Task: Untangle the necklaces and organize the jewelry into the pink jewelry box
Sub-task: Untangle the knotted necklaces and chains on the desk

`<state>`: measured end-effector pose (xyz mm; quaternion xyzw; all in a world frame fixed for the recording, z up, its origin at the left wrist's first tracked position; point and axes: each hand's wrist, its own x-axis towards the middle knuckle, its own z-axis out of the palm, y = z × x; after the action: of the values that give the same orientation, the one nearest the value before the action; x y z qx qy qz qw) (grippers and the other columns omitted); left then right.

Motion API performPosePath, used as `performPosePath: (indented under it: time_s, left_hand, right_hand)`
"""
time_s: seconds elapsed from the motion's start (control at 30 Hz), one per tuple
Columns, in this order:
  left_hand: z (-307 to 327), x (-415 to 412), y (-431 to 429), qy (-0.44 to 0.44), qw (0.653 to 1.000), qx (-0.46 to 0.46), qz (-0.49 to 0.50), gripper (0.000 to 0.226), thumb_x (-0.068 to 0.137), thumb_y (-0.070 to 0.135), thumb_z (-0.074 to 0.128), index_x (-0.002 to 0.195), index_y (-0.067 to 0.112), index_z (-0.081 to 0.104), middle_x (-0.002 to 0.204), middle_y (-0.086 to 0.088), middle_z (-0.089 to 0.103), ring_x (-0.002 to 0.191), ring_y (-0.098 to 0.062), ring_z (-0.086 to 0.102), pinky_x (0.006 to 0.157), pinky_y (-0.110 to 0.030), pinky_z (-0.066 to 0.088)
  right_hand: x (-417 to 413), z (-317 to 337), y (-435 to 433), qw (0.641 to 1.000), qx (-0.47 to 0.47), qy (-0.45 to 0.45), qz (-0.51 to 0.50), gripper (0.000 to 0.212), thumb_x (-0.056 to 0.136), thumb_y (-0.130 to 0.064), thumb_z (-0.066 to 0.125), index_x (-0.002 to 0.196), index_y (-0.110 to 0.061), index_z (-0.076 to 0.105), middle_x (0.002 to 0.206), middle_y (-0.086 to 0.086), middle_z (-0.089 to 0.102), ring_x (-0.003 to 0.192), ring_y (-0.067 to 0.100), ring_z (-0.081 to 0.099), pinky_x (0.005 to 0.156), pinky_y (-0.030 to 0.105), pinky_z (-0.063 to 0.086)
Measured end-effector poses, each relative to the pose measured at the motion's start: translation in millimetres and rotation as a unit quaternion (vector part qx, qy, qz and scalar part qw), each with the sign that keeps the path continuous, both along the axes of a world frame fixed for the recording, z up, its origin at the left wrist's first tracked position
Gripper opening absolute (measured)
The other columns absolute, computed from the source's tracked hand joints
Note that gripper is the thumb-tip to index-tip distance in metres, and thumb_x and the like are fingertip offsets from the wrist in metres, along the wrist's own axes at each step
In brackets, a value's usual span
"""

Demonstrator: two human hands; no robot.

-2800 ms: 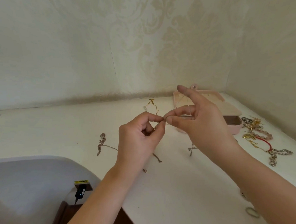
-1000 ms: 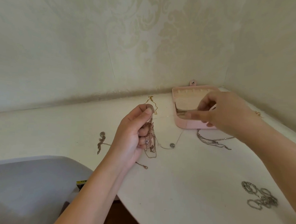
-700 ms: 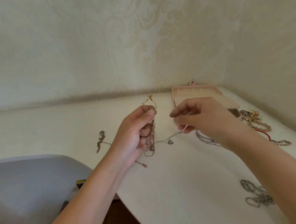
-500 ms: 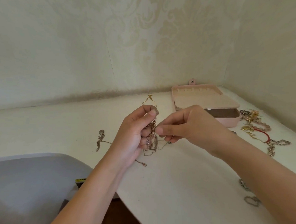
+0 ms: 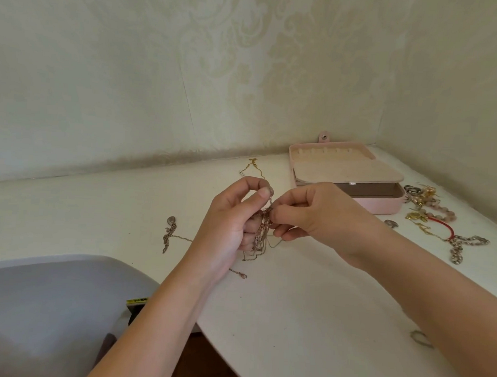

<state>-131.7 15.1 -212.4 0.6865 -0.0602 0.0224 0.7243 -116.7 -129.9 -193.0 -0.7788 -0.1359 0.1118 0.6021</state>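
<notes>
My left hand (image 5: 234, 219) holds a tangled bunch of thin rose-gold and silver chains (image 5: 261, 232) above the white table, thumb and forefinger pinching its top. Loops hang from the bunch down to the table. My right hand (image 5: 312, 217) meets it from the right and pinches a strand in the tangle. The pink jewelry box (image 5: 348, 176) stands open at the back right, behind my right hand, its tray half slid over the lower compartment.
A thin chain with a pendant (image 5: 170, 233) lies left of my hands; a gold chain (image 5: 252, 168) lies by the wall. Mixed bracelets and rings (image 5: 430, 215) lie right of the box. A silver piece (image 5: 419, 338) shows by my right forearm. A grey chair back (image 5: 48, 307) is front left.
My right hand has come back from the box area to the tangle and now pinches a strand. My left hand has kept hold of the bunch in about the same place.
</notes>
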Motion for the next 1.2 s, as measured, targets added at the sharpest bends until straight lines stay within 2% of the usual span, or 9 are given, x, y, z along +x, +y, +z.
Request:
performPosePath:
  time_s: [0.2, 0.4, 0.53, 0.63, 0.73, 0.8, 0.9, 1.03, 1.2]
  left_hand:
    - [-1.4, 1.6, 0.3, -0.013, 1.000, -0.012, 0.020, 0.015, 0.094, 0.019, 0.053, 0.080, 0.020, 0.055, 0.049, 0.009, 0.019, 0.038, -0.005, 0.013, 0.034, -0.014, 0.015]
    - [-0.8, 1.7, -1.1, -0.010, 0.998, -0.039, 0.049, 0.017, 0.095, 0.019, 0.053, 0.078, 0.020, 0.055, 0.048, 0.010, 0.021, 0.038, -0.004, 0.015, 0.035, -0.015, 0.014]
    - [1.1, 0.8, 0.5, 0.007, 0.992, -0.094, 0.081, 0.020, 0.096, 0.020, 0.051, 0.077, 0.021, 0.053, 0.044, 0.011, 0.022, 0.035, -0.003, 0.015, 0.033, -0.014, 0.016]
    - [1.6, 1.9, 0.0, 0.022, 0.991, -0.103, 0.081, 0.020, 0.098, 0.022, 0.049, 0.077, 0.021, 0.051, 0.042, 0.010, 0.023, 0.034, -0.004, 0.016, 0.033, -0.014, 0.017]
    - [0.8, 4.3, -1.8, 0.036, 0.993, -0.089, 0.067, 0.020, 0.099, 0.021, 0.047, 0.079, 0.020, 0.051, 0.040, 0.008, 0.030, 0.034, -0.004, 0.018, 0.034, -0.015, 0.015]
    - [1.0, 6.0, -2.1, 0.043, 0.992, -0.094, 0.066, 0.020, 0.100, 0.020, 0.045, 0.080, 0.018, 0.050, 0.040, 0.006, 0.037, 0.032, -0.004, 0.019, 0.033, -0.014, 0.016]
    - [1.0, 7.8, -1.0, 0.050, 0.991, -0.102, 0.072, 0.021, 0.101, 0.019, 0.042, 0.081, 0.014, 0.046, 0.042, 0.002, 0.045, 0.032, -0.006, 0.019, 0.033, -0.015, 0.018]
    - [-1.0, 9.0, 2.7, 0.053, 0.992, -0.096, 0.069, 0.024, 0.100, 0.020, 0.045, 0.077, 0.014, 0.044, 0.046, 0.000, 0.051, 0.035, -0.008, 0.019, 0.034, -0.016, 0.018]
    - [-5.2, 10.3, 3.5, 0.039, 0.996, -0.013, 0.083, 0.015, 0.097, 0.022, 0.052, 0.088, 0.011, 0.058, 0.059, -0.007, 0.067, 0.033, -0.009, 0.024, 0.036, -0.017, 0.021]
  right_hand:
    - [-2.7, 1.2, 1.6, 0.998, -0.055, -0.042, 0.013, 0.011, 0.079, -0.003, 0.064, 0.073, -0.007, 0.072, 0.071, 0.013, 0.072, 0.061, 0.010, 0.063, 0.065, 0.019, 0.055]
    - [-1.8, 4.0, 0.3, 0.999, -0.035, 0.001, 0.024, 0.013, 0.080, -0.002, 0.063, 0.071, -0.010, 0.069, 0.065, 0.004, 0.069, 0.054, 0.009, 0.060, 0.061, 0.019, 0.052]
    - [-3.2, 5.8, 4.1, 1.000, -0.013, 0.009, 0.021, 0.014, 0.079, -0.002, 0.063, 0.070, -0.011, 0.068, 0.064, 0.003, 0.067, 0.052, 0.008, 0.057, 0.059, 0.017, 0.050]
    - [-3.9, 4.1, 2.8, 0.999, 0.032, 0.024, 0.030, 0.012, 0.082, -0.002, 0.060, 0.073, -0.007, 0.067, 0.069, 0.005, 0.065, 0.058, 0.009, 0.055, 0.062, 0.020, 0.047]
    - [-1.2, -0.3, -0.9, 0.984, 0.139, 0.099, 0.052, 0.018, 0.085, -0.002, 0.050, 0.070, -0.009, 0.058, 0.074, 0.003, 0.061, 0.069, 0.012, 0.054, 0.064, 0.023, 0.043]
    - [0.7, -1.4, -1.3, 0.958, 0.222, 0.172, 0.065, 0.011, 0.077, -0.005, 0.049, 0.068, -0.011, 0.052, 0.076, 0.004, 0.058, 0.071, 0.015, 0.053, 0.064, 0.027, 0.040]
    - [2.9, -3.9, 0.9, 0.941, 0.262, 0.203, 0.072, 0.007, 0.067, -0.014, 0.055, 0.061, -0.012, 0.054, 0.074, 0.004, 0.056, 0.072, 0.017, 0.053, 0.066, 0.029, 0.038]
    - [5.2, -6.8, -0.1, 0.952, 0.241, 0.176, 0.063, 0.008, 0.073, -0.020, 0.064, 0.069, -0.014, 0.060, 0.067, 0.001, 0.059, 0.066, 0.013, 0.055, 0.062, 0.024, 0.041]
    - [8.7, -7.3, -4.1, 0.981, 0.150, 0.121, 0.035, 0.017, 0.086, -0.017, 0.063, 0.069, -0.013, 0.063, 0.059, -0.001, 0.051, 0.057, 0.009, 0.044, 0.061, 0.022, 0.037]
